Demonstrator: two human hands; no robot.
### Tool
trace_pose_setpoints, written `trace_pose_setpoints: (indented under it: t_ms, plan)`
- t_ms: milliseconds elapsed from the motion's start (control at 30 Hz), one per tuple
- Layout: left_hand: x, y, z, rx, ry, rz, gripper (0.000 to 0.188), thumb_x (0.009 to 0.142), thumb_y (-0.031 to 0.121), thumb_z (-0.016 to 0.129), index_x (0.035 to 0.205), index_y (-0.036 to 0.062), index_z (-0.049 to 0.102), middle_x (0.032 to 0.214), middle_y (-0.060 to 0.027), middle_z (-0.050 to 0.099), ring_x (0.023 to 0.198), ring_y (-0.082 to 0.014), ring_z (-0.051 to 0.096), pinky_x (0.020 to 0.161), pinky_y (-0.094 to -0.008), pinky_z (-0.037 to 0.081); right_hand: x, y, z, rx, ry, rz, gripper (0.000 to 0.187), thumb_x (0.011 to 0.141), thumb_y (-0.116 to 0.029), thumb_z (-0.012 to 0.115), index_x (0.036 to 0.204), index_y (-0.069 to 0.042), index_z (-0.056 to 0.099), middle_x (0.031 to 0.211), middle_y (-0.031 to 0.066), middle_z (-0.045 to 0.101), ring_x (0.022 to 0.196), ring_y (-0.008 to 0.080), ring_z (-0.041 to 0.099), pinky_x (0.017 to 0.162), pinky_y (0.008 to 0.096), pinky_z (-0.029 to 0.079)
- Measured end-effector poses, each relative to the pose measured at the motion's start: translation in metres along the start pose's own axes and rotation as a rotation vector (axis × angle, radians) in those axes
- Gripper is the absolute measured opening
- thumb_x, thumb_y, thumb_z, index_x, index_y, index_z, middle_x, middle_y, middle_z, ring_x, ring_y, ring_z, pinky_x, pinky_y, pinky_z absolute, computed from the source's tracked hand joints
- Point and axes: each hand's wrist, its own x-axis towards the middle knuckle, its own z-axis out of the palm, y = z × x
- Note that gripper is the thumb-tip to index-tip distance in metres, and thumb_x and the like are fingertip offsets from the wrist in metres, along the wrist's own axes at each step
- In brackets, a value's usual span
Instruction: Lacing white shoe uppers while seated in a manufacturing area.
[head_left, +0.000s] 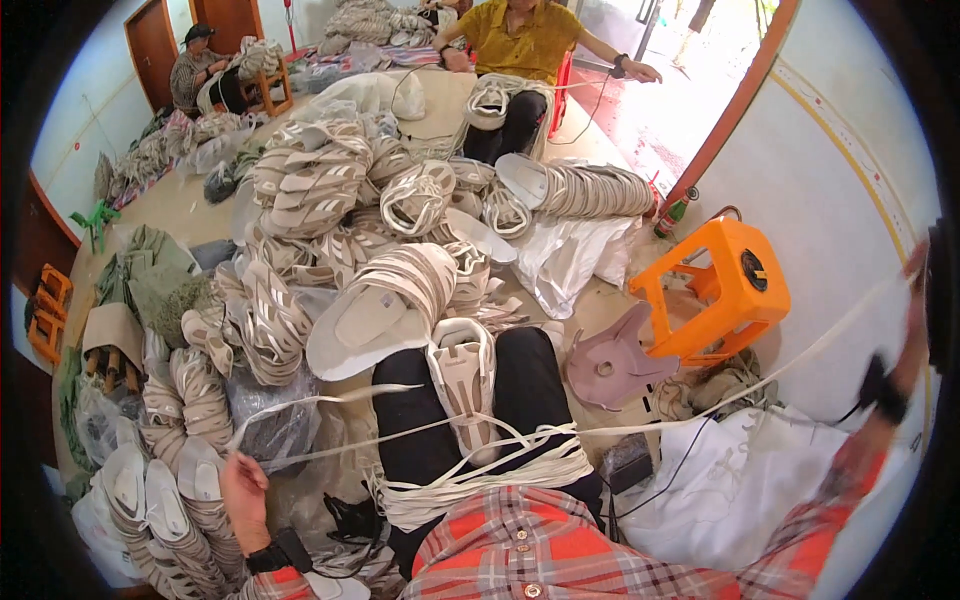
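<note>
On my lap, between my thighs, lies a beige and white shoe upper (463,375) with its toe toward me. A loose bundle of cream shoelaces (480,478) lies across my thighs. My left hand (245,490), low on the left, has its fingers closed on a lace that runs over from the shoe; a flat lace end (325,397) loops away above it. Far out at the right rim, my right hand (916,268) is blurred and partly cut off. A long pale shoelace (765,380) stretches taut from the shoe up to it.
Stacked shoe uppers (375,300) lie ahead and left. An orange stool (715,285), a mauve plastic piece (610,360) and a white sack (700,480) are at right. A co-worker in yellow (520,40) sits opposite with a shoe; another person (195,70) sits far left.
</note>
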Motion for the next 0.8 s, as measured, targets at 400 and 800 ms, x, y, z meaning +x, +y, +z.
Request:
trace_pose_setpoints:
  t_ms: [400,800]
  plan:
    - [-0.032,-0.136,0.278,0.837,-0.817,-0.094,0.029,0.091,0.015,0.047,0.110,-0.0029,0.059,0.067,-0.0003,0.056,0.059,-0.0080,0.051,0.057,-0.0224,0.043,-0.476,-0.115,0.393,0.294,-1.196,-0.058,0.021,0.081,-0.016,0.062,0.090,0.003,0.061,0.066,0.0189,0.062,0.059,0.0258,0.064,0.055,0.0346,0.050]
    - [-0.023,-0.138,0.273,0.652,-0.949,-0.398,0.037,0.092,0.014,0.043,0.126,-0.0014,0.045,0.063,0.0010,0.053,0.051,-0.0050,0.043,0.047,-0.0189,0.032,-0.489,-0.127,0.395,0.179,-1.165,-0.284,0.014,0.078,-0.013,0.057,0.074,0.001,0.056,0.061,0.0213,0.058,0.064,0.0384,0.061,0.058,0.0447,0.048]
